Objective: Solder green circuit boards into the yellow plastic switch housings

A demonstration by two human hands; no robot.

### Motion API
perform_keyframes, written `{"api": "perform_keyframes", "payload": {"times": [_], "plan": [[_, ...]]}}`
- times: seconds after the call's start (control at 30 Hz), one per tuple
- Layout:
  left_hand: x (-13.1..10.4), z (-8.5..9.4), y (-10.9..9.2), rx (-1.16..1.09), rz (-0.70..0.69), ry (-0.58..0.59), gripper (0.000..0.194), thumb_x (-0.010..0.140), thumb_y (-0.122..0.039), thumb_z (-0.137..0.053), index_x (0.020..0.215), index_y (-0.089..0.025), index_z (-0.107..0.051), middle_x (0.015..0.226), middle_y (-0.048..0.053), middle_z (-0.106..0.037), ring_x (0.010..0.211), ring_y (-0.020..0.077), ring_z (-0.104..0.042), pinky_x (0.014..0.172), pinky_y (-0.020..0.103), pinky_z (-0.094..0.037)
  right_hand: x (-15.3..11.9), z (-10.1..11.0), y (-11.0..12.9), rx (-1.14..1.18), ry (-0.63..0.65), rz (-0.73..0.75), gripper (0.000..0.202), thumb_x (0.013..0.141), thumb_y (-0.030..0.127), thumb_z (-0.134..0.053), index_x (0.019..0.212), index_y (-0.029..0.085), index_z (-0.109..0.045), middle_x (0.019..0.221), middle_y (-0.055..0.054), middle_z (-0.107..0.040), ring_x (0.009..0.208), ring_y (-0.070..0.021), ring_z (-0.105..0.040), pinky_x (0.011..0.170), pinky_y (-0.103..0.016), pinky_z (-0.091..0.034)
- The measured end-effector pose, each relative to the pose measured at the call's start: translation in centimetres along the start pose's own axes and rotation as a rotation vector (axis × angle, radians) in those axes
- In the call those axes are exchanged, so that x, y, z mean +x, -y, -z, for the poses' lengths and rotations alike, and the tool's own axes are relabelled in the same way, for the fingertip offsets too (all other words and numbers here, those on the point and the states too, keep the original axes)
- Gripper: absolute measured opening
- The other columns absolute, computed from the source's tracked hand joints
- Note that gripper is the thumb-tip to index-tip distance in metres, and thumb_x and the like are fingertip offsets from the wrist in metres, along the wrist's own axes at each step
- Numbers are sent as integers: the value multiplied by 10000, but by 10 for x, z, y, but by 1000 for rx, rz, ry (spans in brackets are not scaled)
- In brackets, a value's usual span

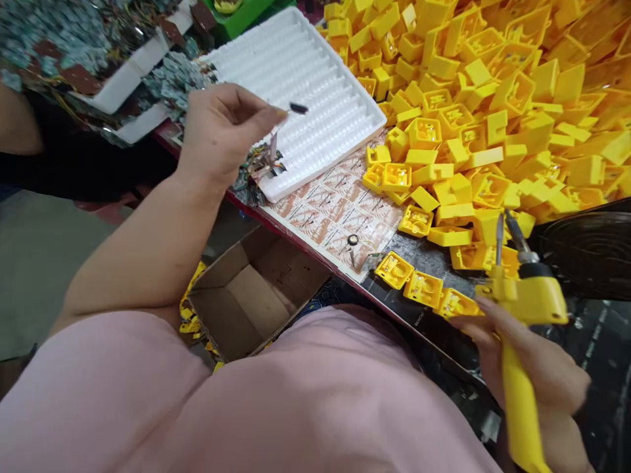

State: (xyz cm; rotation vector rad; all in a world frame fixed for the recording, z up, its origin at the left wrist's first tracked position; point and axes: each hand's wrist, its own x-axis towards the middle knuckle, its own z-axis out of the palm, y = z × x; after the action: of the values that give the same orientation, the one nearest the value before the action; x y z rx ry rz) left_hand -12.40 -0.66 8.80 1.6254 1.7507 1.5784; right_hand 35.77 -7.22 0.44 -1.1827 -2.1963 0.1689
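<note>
Above the left edge of a white ribbed tray (320,85), my left hand (221,128) is closed in a pinch; a small black part (298,108) shows just past its fingertips, and whether they grip it is unclear. My right hand (527,361) is wrapped round a yellow soldering gun (535,299), its metal tips pointing up. Beside that hand, three open yellow housings (422,289) lie in a row along the table edge. A small round black part (352,240) with thin wires rests on the patterned sheet, left of the row.
A large heap of yellow housings (458,118) covers the table's right side. Circuit boards with wires (54,39) are piled at the upper left, near a person's arm (17,121). Below the table edge stands an open cardboard box (256,295). A green container (241,20) is behind the tray.
</note>
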Motion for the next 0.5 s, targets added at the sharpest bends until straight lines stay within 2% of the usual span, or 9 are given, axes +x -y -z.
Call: {"api": "perform_keyframes", "payload": {"times": [0.03,0.07,0.1,0.17,0.23,0.33,0.43,0.5], "plan": [[1,-10,-4,-80,49,77,648,634,-824,-927,787,-255,-656,760,-47,-753,621,124,-637,614,386,-567,11,-3,5,-77,-26,110,187,1096,347,-618,1144,281,-786,611,49,-640,418,-124,-520,430,-286,-348],[1,-22,-8,-137,109,181,643,639,-809,-937,793,-251,-660,729,-39,-745,551,113,-600,526,359,-524,22,-6,11,-110,-10,197,160,1095,283,-611,1137,272,-765,624,50,-638,443,-130,-544,472,-278,-407],[-1,-35,-12,-184,170,295,644,646,-803,-939,805,-246,-660,712,-30,-735,516,106,-579,472,332,-487,31,-10,16,-85,54,284,147,1078,247,-638,1194,247,-728,714,28,-696,558,-155,-645,580,-280,-508],[-8,-61,-19,-270,252,500,662,638,-798,-946,813,-232,-651,669,-17,-691,501,102,-565,438,294,-450,42,-18,25,-66,61,367,187,1065,308,-676,1227,217,-666,834,-19,-746,778,-225,-750,784,-350,-606],[-19,-87,-25,-332,288,668,643,663,-770,-942,813,-222,-641,631,-18,-639,486,105,-556,438,280,-435,47,-26,30,-69,71,379,187,1074,306,-655,1238,215,-640,911,-43,-759,852,-231,-758,860,-380,-625],[-34,-119,-32,-267,258,954,498,841,-674,-839,822,-212,-654,593,-21,-609,457,115,-568,467,281,-458,46,-32,32,-94,41,344,240,1075,338,-659,1288,236,-616,954,-44,-760,892,-227,-762,908,-395,-638],[-45,-138,-41,-72,200,1187,319,995,-504,-695,892,-204,-725,580,-14,-631,455,120,-596,530,289,-504,41,-19,33,-67,-61,271,333,996,345,-791,1273,244,-637,978,-30,-789,871,-205,-777,915,-359,-643],[-48,-144,-48,54,205,1273,222,1012,-394,-653,972,-210,-771,571,-19,-642,456,126,-604,551,285,-511,34,-1,34,-18,-129,248,313,968,289,-826,1235,243,-670,932,-2,-798,756,-155,-758,788,-274,-628]]}}
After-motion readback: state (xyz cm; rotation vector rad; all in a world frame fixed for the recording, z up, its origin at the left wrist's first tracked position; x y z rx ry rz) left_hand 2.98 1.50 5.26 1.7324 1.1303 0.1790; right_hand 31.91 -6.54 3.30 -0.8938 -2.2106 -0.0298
